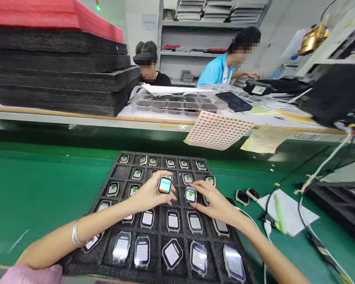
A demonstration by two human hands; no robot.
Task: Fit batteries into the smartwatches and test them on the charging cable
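Observation:
A black foam tray (pixel 122 173) lies on the green belt and holds several small smartwatch bodies with lit screens. My left hand (pixel 149 195) is over the tray's middle, fingers closed around one watch body (pixel 165 185) lifted above its slot, its green and red screen facing me. My right hand (pixel 214 201) rests just to the right, thumb and fingers pinching another watch body (pixel 191 195) that sits at its slot. A silver bangle (pixel 75 233) is on my left wrist.
Two loose watch bodies (pixel 247 195) lie on the belt right of the tray, beside a white pad (pixel 296 215) with a green pen and cables. Sticker sheets (pixel 217 130) hang over the far bench edge. Foam trays (pixel 59 75) are stacked back left. Two people work behind the bench.

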